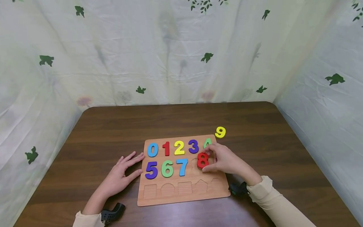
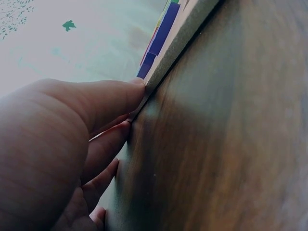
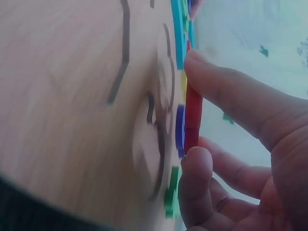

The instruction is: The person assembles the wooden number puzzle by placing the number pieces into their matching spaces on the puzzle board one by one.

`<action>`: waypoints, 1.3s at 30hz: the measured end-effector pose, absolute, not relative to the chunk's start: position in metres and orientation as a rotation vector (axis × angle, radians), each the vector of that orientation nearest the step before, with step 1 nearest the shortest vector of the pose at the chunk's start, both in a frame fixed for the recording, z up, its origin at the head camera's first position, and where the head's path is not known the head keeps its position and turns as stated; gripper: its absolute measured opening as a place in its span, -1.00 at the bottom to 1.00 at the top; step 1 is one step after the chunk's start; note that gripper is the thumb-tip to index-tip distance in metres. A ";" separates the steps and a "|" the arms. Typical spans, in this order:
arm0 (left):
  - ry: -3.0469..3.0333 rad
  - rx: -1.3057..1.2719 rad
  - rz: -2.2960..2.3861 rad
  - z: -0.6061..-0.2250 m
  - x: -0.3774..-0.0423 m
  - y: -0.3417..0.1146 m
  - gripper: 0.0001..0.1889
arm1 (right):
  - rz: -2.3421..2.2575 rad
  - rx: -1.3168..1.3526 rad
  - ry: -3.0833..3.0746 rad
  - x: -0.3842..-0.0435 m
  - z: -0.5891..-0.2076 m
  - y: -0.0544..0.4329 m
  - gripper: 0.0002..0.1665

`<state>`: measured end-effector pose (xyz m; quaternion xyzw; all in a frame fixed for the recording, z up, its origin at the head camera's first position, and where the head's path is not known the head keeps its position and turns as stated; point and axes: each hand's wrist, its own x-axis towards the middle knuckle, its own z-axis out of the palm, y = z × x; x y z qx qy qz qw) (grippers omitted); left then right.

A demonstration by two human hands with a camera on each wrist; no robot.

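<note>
A wooden number puzzle board [image 1: 181, 200] lies on the table with coloured numerals 0 to 7 in it. My right hand [image 1: 224, 159] pinches the red number 8 [image 1: 202, 160] between thumb and fingers, just over the right part of the second row. In the right wrist view the red 8 [image 3: 193, 113] is seen edge-on, apart from the board's surface with its cut recesses. My left hand [image 1: 120, 176] touches the board's left edge with straight fingers and thumb. The green 4 [image 1: 207, 142] is partly hidden by the right hand. A yellow 9 [image 1: 220, 132] lies past the board's upper right corner.
Shape outlines, partly hidden at the right, run along the board's bottom row. The brown table [image 1: 113, 126] ends at a pale curtain [image 1: 175, 63] printed with green leaves. A black wrist device [image 1: 113, 212] sits on the left wrist, another [image 1: 239, 188] on the right.
</note>
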<state>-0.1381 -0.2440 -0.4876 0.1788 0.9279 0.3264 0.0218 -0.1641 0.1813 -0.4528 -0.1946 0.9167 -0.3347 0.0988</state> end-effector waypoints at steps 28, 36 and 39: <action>2.865 0.532 1.011 -0.485 -0.136 -0.243 -0.40 | -0.827 -0.527 2.720 -0.161 -0.455 0.152 -0.28; 2.872 0.531 1.007 -0.486 -0.137 -0.243 -0.41 | -0.845 -0.578 2.704 -0.160 -0.456 0.154 -0.28; 2.872 0.534 1.007 -0.486 -0.137 -0.243 -0.41 | -0.851 -0.592 2.703 -0.160 -0.457 0.155 -0.28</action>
